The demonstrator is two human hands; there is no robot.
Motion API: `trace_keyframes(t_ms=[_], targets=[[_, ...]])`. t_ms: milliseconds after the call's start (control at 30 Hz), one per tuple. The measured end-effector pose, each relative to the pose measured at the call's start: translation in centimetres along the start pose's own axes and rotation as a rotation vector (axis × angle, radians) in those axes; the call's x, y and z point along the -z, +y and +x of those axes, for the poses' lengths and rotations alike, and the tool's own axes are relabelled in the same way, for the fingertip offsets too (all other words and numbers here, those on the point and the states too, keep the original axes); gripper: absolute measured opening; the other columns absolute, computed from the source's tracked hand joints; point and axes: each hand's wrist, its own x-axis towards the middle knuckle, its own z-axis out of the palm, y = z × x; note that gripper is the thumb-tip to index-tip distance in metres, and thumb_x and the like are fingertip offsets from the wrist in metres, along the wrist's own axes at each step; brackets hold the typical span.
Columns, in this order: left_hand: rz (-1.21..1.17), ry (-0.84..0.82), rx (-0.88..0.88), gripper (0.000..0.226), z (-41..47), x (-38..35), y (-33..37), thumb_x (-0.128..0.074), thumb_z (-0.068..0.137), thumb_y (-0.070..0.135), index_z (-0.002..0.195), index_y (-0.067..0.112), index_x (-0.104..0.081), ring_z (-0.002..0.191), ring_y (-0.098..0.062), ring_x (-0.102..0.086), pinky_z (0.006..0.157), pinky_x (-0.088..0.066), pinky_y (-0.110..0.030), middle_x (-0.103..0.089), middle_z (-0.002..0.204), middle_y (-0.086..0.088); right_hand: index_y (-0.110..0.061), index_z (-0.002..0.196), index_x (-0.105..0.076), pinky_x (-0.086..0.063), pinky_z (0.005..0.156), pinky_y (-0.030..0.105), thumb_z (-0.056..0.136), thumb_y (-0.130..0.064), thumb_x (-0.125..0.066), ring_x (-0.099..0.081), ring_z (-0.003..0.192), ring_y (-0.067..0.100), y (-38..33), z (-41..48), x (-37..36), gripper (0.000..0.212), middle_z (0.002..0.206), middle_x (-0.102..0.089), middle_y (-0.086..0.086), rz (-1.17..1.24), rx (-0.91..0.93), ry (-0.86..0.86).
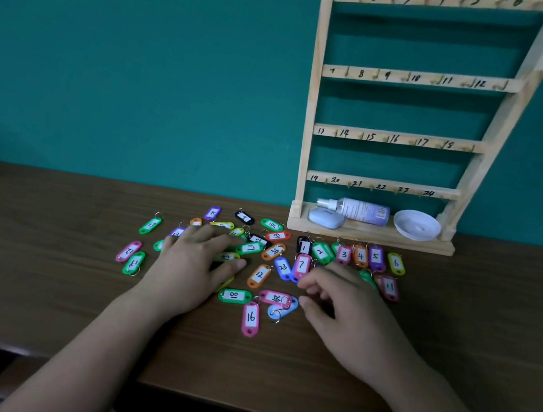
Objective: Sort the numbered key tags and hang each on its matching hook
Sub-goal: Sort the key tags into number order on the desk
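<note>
Several coloured numbered key tags lie scattered on the brown table (46, 280). Tags 1 to 6 form a row before the wooden hook rack (312, 107), among them tag 1 (303, 246) and tag 6 (396, 263). Pink tag 7 (301, 265) lies just below that row. My left hand (193, 264) rests flat with straight fingers on the loose pile, covering some tags. My right hand (343, 305) hovers with loosely curled fingers beside tag 7 and above a blue tag (282, 309), holding nothing I can see. Every numbered hook on the rack is bare.
On the rack's base shelf lie a spray bottle (356, 210), a small pale case (325, 218) and a white bowl (416, 225). A teal wall stands behind. The table's front edge runs just under my forearms.
</note>
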Motion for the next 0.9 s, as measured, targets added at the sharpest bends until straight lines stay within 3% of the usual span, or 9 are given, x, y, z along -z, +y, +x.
trace_keyframes(t_ms=[167, 400, 600, 900], targets=[[0.045, -0.030, -0.013, 0.046, -0.2, 0.1, 0.1, -0.045, 0.100, 0.070, 0.141, 0.054, -0.058, 0.148, -0.013, -0.033, 0.108, -0.035, -0.047, -0.048, 0.150, 0.020, -0.036, 0.117, -0.068, -0.048, 0.091, 0.015, 0.100, -0.031, -0.071, -0.054, 0.110, -0.009, 0.2, -0.2, -0.2, 0.018, 0.110, -0.056, -0.026, -0.002, 0.023, -0.042], [-0.070, 0.084, -0.065, 0.022, -0.2, 0.3, 0.5, -0.062, 0.098, 0.057, 0.111, 0.042, -0.072, 0.123, -0.009, -0.048, 0.089, -0.033, -0.038, -0.060, 0.120, 0.025, -0.036, 0.117, -0.068, -0.049, 0.091, 0.016, 0.100, -0.031, -0.071, -0.055, 0.111, -0.006, 0.5, -0.2, -0.3, 0.018, 0.110, -0.056, -0.026, -0.006, 0.031, -0.043], [-0.070, 0.079, -0.018, 0.035, 0.7, 0.4, 0.7, -0.063, 0.098, 0.055, 0.129, 0.039, -0.065, 0.122, -0.015, -0.050, 0.096, -0.041, -0.043, -0.063, 0.125, 0.017, -0.038, 0.117, -0.068, -0.047, 0.089, 0.014, 0.100, -0.032, -0.070, -0.053, 0.111, -0.009, 0.6, -0.1, -0.4, 0.018, 0.110, -0.054, -0.028, -0.015, 0.029, -0.046], [-0.074, 0.117, 0.150, 0.031, 0.8, 2.4, -3.7, -0.069, 0.096, 0.046, 0.122, 0.028, -0.067, 0.116, -0.026, -0.057, 0.100, -0.049, -0.049, -0.066, 0.119, 0.004, -0.039, 0.116, -0.068, -0.045, 0.088, 0.012, 0.101, -0.032, -0.069, -0.053, 0.110, -0.011, 0.6, -0.2, -0.3, 0.017, 0.110, -0.054, -0.029, -0.015, 0.030, -0.050]])
